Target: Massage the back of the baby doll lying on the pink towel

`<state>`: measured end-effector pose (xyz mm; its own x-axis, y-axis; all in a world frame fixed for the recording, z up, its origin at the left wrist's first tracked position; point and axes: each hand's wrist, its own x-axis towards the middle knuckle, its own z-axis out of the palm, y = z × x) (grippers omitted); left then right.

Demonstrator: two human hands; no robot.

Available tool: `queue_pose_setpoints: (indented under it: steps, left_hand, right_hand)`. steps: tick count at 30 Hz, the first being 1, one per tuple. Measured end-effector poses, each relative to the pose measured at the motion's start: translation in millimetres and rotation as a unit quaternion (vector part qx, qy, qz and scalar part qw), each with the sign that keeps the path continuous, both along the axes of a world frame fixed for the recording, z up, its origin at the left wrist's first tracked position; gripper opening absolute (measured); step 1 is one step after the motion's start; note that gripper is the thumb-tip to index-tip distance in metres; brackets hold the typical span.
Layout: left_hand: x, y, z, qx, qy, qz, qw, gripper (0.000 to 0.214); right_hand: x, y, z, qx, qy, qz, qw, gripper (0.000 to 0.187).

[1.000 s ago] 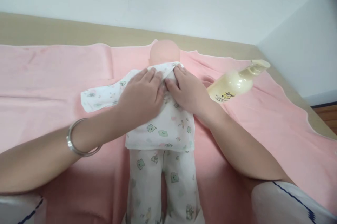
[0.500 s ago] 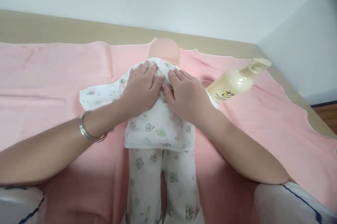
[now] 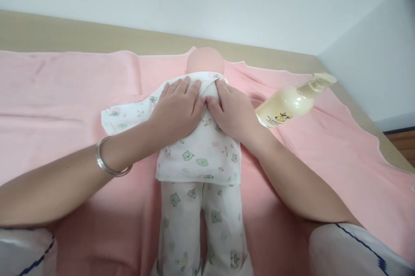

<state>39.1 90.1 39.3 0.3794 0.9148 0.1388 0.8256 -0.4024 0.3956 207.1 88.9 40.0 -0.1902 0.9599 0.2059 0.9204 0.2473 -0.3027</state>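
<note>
A baby doll [image 3: 205,60] lies on a pink blanket, the bare top of its head pointing away from me. It wears a white printed shirt [image 3: 197,161] and matching printed trousers [image 3: 184,219]. My left hand [image 3: 178,105] lies flat on the upper left of the shirt, fingers outstretched. On the upper right of the shirt rests my right hand [image 3: 231,109], also open, with its fingers extended. The two thumbs nearly meet at the middle. One sleeve of the shirt spreads out to the left; the other is mostly hidden behind my right arm.
The pink blanket [image 3: 65,137] covers much of the wooden tabletop [image 3: 97,38]. Right of the doll a cream-coloured pump bottle [image 3: 287,103] with a cow picture lies tilted on the blanket. A white wall [image 3: 227,3] stands behind the table.
Both hands stay on the shirt, their fingers slightly shifted. The right hand's fingers have straightened and slid outward a little, and the cloth between the hands is flatter.
</note>
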Motion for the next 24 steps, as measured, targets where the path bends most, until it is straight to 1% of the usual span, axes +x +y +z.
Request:
queue_pose_setpoints:
  steps: [3,6,9,11,13,15,17,20,22,24]
  left_hand:
    - [1,-8,5.9,0.036,0.048,-0.022,0.998,0.061]
    - [0,-8,7.9,0.042,0.053,-0.039,0.997,0.061]
    - [-5,4,8.2,0.011,0.029,-0.050,0.998,0.058]
    - [-8,14,8.0,-0.011,0.016,-0.046,0.999,0.057]
    - [-10,20,7.3,-0.016,0.011,-0.042,0.999,0.059]
    - [-10,20,6.4,-0.006,0.011,-0.038,0.999,0.059]
    - [-8,14,5.5,0.003,0.015,-0.029,0.999,0.059]
    - [-3,-1,5.0,0.019,0.015,-0.023,0.999,0.058]
    - [0,-12,4.9,0.026,0.005,-0.027,0.999,0.058]
    - [1,-17,4.4,0.017,-0.011,-0.037,0.999,0.059]
  right_hand:
    - [-3,-2,11.0,-0.032,-0.035,-0.025,0.999,0.040]
    - [-5,-5,19.6,-0.044,-0.060,-0.022,0.997,0.036]
    - [-9,-14,21.2,-0.037,-0.086,0.000,0.996,0.038]
    - [-12,-22,18.6,-0.011,-0.102,0.018,0.995,0.044]
    - [-15,-29,15.6,0.021,-0.107,0.027,0.994,0.052]
    - [-17,-32,15.2,0.031,-0.103,0.025,0.994,0.054]
    - [-16,-29,17.9,0.006,-0.091,0.021,0.996,0.051]
    - [-10,-15,22.7,-0.051,-0.056,0.000,0.997,0.046]
    - [-5,-4,21.9,-0.073,-0.027,-0.019,0.997,0.048]
    - [-2,2,17.4,-0.072,-0.013,-0.024,0.997,0.053]
